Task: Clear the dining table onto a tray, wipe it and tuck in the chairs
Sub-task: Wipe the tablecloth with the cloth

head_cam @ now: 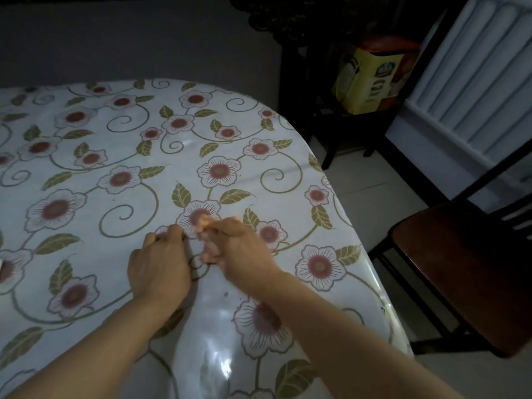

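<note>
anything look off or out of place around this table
The dark wooden chair at the right stands pulled out from the floral plastic-covered table, not tucked in. A small reddish smear marks the cover near the right forearm. The right hand grips a crumpled pinkish cloth.

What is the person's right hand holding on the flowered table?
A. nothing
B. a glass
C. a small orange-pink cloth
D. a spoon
C: the right hand is curled round a small orange-pink cloth pressed to the table.
</note>
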Demonstrator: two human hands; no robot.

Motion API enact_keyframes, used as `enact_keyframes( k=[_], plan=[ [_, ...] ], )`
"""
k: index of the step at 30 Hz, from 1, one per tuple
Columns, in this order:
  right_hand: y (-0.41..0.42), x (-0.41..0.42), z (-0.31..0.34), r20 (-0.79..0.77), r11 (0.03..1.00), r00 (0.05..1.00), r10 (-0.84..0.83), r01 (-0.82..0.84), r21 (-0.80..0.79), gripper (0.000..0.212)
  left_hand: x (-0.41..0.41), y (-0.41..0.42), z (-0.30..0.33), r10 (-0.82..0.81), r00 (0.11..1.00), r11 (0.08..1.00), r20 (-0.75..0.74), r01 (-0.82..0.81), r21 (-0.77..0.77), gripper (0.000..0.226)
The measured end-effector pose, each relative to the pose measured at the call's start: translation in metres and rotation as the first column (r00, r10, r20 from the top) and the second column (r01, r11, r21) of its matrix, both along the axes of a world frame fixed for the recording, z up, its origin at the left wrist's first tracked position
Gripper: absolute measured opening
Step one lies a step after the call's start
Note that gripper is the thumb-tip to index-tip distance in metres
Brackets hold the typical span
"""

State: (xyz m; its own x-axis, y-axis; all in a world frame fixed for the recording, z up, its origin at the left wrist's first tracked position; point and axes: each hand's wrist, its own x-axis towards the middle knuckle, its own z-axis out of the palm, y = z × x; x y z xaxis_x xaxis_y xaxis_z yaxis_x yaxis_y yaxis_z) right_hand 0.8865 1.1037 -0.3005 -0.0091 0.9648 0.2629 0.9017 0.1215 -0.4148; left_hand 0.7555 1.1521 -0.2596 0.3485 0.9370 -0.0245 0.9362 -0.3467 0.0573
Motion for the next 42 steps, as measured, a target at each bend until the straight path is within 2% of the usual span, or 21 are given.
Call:
enact_keyframes(
  k=[2,4,7,8,10,12,14,16,17,21,23,25,27,29,31,33,34,36,38,40,42],
  plan=[
    [-0.029,0.041,0.003,-0.047,0.989,0.99,-0.133,0.135,0.055,0.022,0.0,0.0,0.003,-0.013,1.0,1.0,-0.023,0.012,-0.01,0.026],
    [-0.059,0.091,0.01,-0.096,0.879,0.877,-0.47,0.475,0.033,0.021,0.002,-0.002,0.003,-0.011,0.999,0.999,-0.041,0.01,-0.036,0.031],
    [-0.071,0.124,0.017,-0.018,0.72,0.72,-0.694,0.694,-0.022,0.025,0.006,-0.004,0.001,0.017,0.999,0.997,-0.043,-0.02,-0.071,0.036],
    [-0.069,0.118,0.019,0.0,0.726,0.726,-0.687,0.687,0.002,0.027,0.007,-0.005,0.001,0.023,0.999,0.996,-0.043,-0.027,-0.082,0.039],
    [-0.065,0.082,0.011,-0.096,0.792,0.788,-0.608,0.61,-0.007,0.027,0.007,-0.008,0.001,0.034,0.999,0.994,-0.04,-0.038,-0.101,0.043],
    [-0.068,0.028,0.002,-0.06,0.875,0.874,-0.483,0.484,0.003,0.028,0.01,-0.018,0.002,0.019,1.0,0.996,-0.021,-0.021,-0.091,0.041],
    [-0.076,-0.009,0.001,-0.178,0.934,0.918,-0.354,0.355,-0.029,0.033,0.014,-0.03,0.002,-0.03,1.0,0.999,-0.002,0.03,-0.039,0.037],
    [-0.083,-0.009,0.005,-0.18,0.967,0.951,-0.251,0.253,-0.013,0.032,0.017,-0.042,-0.001,-0.061,0.997,0.998,0.056,0.061,-0.01,0.035],
    [-0.088,0.006,0.006,-0.182,0.967,0.95,-0.252,0.243,-0.075,0.033,0.018,-0.045,-0.003,-0.068,0.994,0.998,0.082,0.069,-0.011,0.036],
    [-0.108,0.088,0.006,-0.126,0.855,0.847,-0.517,0.517,-0.033,0.016,0.009,-0.046,-0.006,-0.073,0.99,0.997,0.122,0.075,-0.017,0.035],
    [-0.109,0.105,0.007,0.02,0.807,0.809,-0.587,0.587,-0.061,0.019,0.001,-0.045,-0.004,-0.064,0.99,0.997,0.125,0.069,-0.032,0.036],
    [-0.099,0.083,0.011,-0.1,0.827,0.821,-0.562,0.56,-0.042,0.018,-0.01,-0.046,-0.002,-0.06,0.993,0.997,0.106,0.064,-0.035,0.042],
    [-0.085,0.034,0.01,-0.078,0.919,0.916,-0.393,0.393,-0.009,0.01,-0.024,-0.051,-0.002,-0.06,0.994,0.997,0.089,0.064,-0.046,0.045],
    [-0.073,-0.025,0.007,-0.183,0.928,0.91,-0.371,0.366,-0.063,0.018,-0.038,-0.054,-0.004,-0.06,0.992,0.997,0.112,0.065,-0.041,0.042],
    [-0.076,-0.073,0.007,-0.258,0.979,0.946,-0.198,0.177,-0.104,0.027,-0.051,-0.055,-0.005,-0.043,0.988,0.999,0.149,0.047,-0.024,0.032],
    [-0.084,-0.084,0.007,-0.231,0.997,0.973,-0.005,-0.013,-0.077,0.029,-0.065,-0.054,-0.008,-0.041,0.986,0.999,0.16,0.046,-0.024,0.029],
    [-0.086,-0.072,0.005,-0.223,0.993,0.975,0.012,-0.037,-0.108,0.026,-0.071,-0.054,-0.009,-0.044,0.986,0.998,0.161,0.049,-0.028,0.031],
    [-0.09,-0.034,0.005,-0.229,0.984,0.967,-0.116,0.081,-0.158,0.026,-0.089,-0.055,-0.009,-0.035,0.986,0.998,0.163,0.043,-0.045,0.038],
    [-0.087,0.013,0.011,-0.077,0.91,0.92,-0.383,0.362,-0.2,0.03,-0.108,-0.056,-0.007,-0.013,0.988,0.998,0.155,0.021,-0.05,0.043],
    [-0.076,0.042,0.017,-0.075,0.77,0.767,-0.637,0.628,-0.115,0.033,-0.132,-0.057,-0.005,0.024,0.992,0.999,0.127,-0.019,-0.046,0.048],
    [-0.056,0.034,0.014,-0.069,0.655,0.651,-0.756,0.747,-0.116,0.039,-0.152,-0.058,-0.004,0.043,0.993,0.998,0.107,-0.039,-0.042,0.049]
  ],
)
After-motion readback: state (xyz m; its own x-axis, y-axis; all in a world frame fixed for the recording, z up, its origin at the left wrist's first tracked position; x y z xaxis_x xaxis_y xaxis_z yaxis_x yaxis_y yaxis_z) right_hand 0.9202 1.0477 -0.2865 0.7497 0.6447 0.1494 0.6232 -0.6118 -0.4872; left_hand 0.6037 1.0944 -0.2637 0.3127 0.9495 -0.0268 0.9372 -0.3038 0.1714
